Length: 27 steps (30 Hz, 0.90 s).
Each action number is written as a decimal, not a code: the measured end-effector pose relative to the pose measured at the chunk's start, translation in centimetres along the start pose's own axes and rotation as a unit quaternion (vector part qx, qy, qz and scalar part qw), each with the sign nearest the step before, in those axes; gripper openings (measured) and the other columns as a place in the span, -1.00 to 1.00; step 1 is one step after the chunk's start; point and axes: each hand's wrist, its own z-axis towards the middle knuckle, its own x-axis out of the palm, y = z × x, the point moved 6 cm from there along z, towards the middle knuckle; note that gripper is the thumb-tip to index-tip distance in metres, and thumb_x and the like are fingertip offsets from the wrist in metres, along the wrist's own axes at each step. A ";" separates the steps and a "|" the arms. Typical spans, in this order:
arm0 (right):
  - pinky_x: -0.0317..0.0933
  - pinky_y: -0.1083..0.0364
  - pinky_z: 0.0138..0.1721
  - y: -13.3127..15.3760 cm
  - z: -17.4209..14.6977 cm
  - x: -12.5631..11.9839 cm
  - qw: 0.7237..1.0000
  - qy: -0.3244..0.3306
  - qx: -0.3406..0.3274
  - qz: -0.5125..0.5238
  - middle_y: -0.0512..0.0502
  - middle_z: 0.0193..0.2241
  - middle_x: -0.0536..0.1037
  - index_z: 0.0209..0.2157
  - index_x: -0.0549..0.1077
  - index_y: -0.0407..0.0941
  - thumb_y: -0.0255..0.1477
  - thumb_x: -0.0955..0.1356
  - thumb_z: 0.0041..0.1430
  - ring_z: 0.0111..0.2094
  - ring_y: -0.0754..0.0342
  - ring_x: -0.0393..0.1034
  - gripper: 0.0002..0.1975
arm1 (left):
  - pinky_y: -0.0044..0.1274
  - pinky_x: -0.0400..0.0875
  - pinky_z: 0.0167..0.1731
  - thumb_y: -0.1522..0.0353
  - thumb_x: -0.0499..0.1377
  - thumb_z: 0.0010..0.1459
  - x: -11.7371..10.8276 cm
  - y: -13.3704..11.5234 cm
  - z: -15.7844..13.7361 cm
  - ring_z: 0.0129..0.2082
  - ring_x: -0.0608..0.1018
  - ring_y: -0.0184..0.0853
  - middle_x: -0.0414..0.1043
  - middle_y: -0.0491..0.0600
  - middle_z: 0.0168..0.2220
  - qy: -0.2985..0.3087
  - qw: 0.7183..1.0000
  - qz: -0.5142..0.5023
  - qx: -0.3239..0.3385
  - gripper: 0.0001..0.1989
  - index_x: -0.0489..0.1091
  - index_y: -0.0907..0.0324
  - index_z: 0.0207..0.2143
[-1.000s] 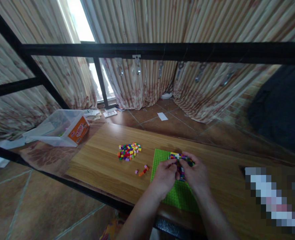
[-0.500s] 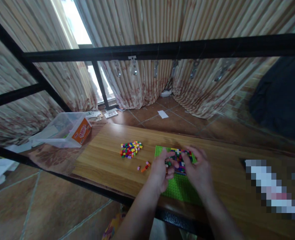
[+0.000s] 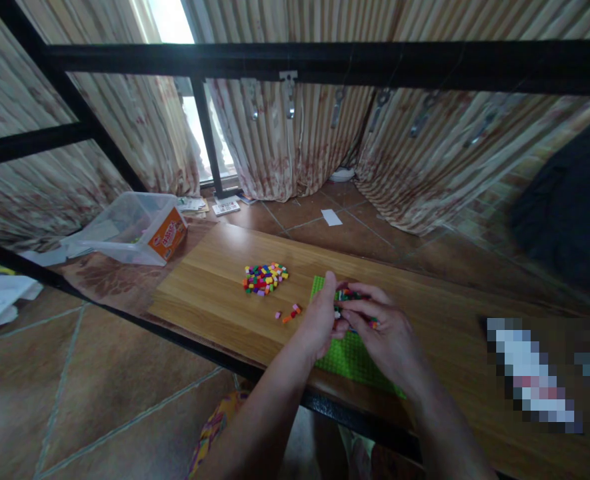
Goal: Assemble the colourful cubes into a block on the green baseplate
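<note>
A green baseplate (image 3: 347, 357) lies on the wooden table, with many small coloured toy bricks (image 3: 353, 294) fixed over its far part. Above it, my left hand (image 3: 322, 320) is cupped, palm turned to the right, with a few loose toy bricks (image 3: 337, 311) in its curled fingers. My right hand (image 3: 385, 323) reaches across to that palm, thumb and forefinger pinched together at the bricks. Whatever sits between those fingertips is too small to make out. Both hands cover much of the built-up bricks.
A pile of mixed bricks (image 3: 265, 279) lies left of the baseplate, with several stray bricks (image 3: 292, 313) nearer. Far left stands a clear plastic box (image 3: 139, 250) with an orange label. A pixelated object (image 3: 535, 373) lies at the right. A black bar (image 3: 325, 63) crosses beyond the table.
My right hand has moved left from the bricks on the baseplate to my left hand's fingers. The whole view has shifted slightly, so the table and bar appear higher.
</note>
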 end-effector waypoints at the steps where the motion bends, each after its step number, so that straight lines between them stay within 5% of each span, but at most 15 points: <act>1: 0.24 -0.18 0.10 0.0 0.0 0.0 1.000 0.002 0.001 0.005 -0.10 0.00 0.50 -0.27 0.63 0.05 -0.33 0.32 0.25 0.04 -0.08 0.38 -0.79 | -0.68 -0.24 -0.73 -0.19 0.00 0.13 0.0 0.1 0.1 -0.77 0.02 -0.58 0.02 -0.27 -0.69 -0.001 1.000 0.003 0.001 -0.35 0.38 0.21 -0.16; 4: 0.22 -0.17 0.11 -0.3 0.1 -0.3 1.000 -0.017 0.003 0.017 -0.08 0.00 0.50 -0.29 0.62 0.04 -0.34 0.33 0.25 0.04 -0.07 0.39 -0.81 | -0.67 -0.22 -0.72 -0.13 0.06 0.14 -0.3 0.0 0.2 -0.76 0.04 -0.58 0.07 -0.25 -0.69 -0.019 1.000 0.010 0.019 -0.42 0.37 0.22 -0.22; 11: 0.21 -0.16 0.10 -4.8 -0.3 -4.2 0.972 -0.214 0.087 0.032 -0.13 -0.06 0.53 -0.32 0.61 -0.04 -0.22 0.41 0.12 0.00 -0.10 0.42 -0.80 | -0.63 -0.18 -0.68 0.03 0.06 0.24 -2.0 -1.0 0.3 -0.75 0.03 -0.57 0.34 -0.12 -0.62 -0.093 0.994 0.042 0.042 -0.57 0.34 0.25 -0.21; 19: 0.16 -0.21 0.13 -6.3 0.3 -1.8 0.985 -0.142 0.087 -0.040 -0.18 -0.04 0.48 -0.36 0.63 -0.05 -0.18 0.39 0.10 0.02 -0.14 0.36 -0.74 | -0.61 -0.17 -0.68 0.13 0.02 0.28 -1.9 0.0 0.5 -0.77 0.03 -0.56 0.24 -0.17 -0.67 -0.098 0.988 0.118 0.004 -0.63 0.40 0.26 -0.25; 27: 0.17 -0.22 0.10 -6.5 0.5 -1.1 0.986 -0.137 0.064 -0.068 -0.17 -0.05 0.48 -0.35 0.62 -0.01 -0.18 0.36 0.13 0.02 -0.15 0.35 -0.75 | -0.61 -0.14 -0.70 0.13 -0.01 0.29 -1.3 0.2 0.4 -0.78 0.04 -0.55 0.23 -0.19 -0.68 -0.083 0.986 0.145 -0.009 -0.58 0.42 0.28 -0.13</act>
